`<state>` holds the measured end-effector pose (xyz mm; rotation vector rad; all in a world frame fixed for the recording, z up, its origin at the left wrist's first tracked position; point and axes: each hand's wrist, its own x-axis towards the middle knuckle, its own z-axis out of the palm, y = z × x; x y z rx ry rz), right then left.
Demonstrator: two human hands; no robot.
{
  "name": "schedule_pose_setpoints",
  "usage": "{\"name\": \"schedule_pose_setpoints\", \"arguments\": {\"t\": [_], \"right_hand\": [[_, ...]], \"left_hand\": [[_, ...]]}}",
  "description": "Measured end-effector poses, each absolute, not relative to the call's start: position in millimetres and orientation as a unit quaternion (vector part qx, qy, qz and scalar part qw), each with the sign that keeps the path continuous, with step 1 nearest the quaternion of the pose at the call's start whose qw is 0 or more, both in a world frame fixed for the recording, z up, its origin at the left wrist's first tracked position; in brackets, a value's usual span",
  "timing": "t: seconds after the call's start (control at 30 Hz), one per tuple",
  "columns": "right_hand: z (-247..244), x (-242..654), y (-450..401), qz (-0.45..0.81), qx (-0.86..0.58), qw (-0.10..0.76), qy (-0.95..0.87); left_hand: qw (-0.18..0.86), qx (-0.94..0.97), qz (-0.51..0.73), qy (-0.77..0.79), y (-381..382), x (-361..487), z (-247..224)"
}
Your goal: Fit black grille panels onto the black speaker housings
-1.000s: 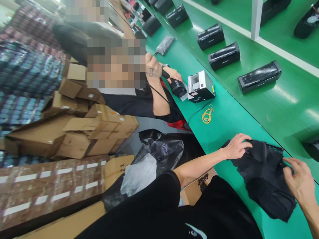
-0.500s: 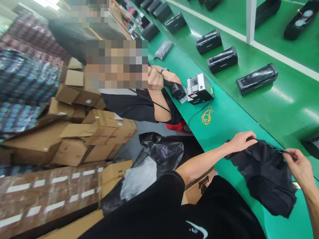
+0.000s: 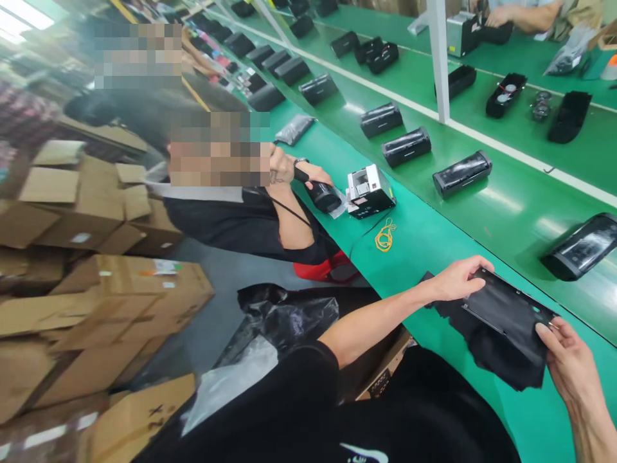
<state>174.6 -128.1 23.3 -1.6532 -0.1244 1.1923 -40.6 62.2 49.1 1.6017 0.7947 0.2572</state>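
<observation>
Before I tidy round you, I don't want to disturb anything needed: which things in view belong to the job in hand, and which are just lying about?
At the hands:
- black panel, held by the left hand and right hand
- black sheets under it

Lying about, apart from those hands:
- yellow cord
- clear plastic
- cardboard boxes

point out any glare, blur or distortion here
Head view: glare streaks on the green belt; washed-out light at top left; cardboard boxes soft and stretched toward the left edge; left hand and right hand fairly sharp
</observation>
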Motion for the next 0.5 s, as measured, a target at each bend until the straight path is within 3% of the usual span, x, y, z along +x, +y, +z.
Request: {"name": "schedule_pose_setpoints", "arguments": {"t": [0.27,0.5], "right_hand": [[30.6,172.7,-152.6,0.449,-0.711,0.540,-0.041],[41.5,179.1,-169.8,0.422,-0.761,0.488,-0.068]], "left_hand": [[0.735,0.584,0.140,0.314,36.8,-37.3,49.9],[0.718,0.605,0.114,0.324,25.9,-39.2,57.4]]}}
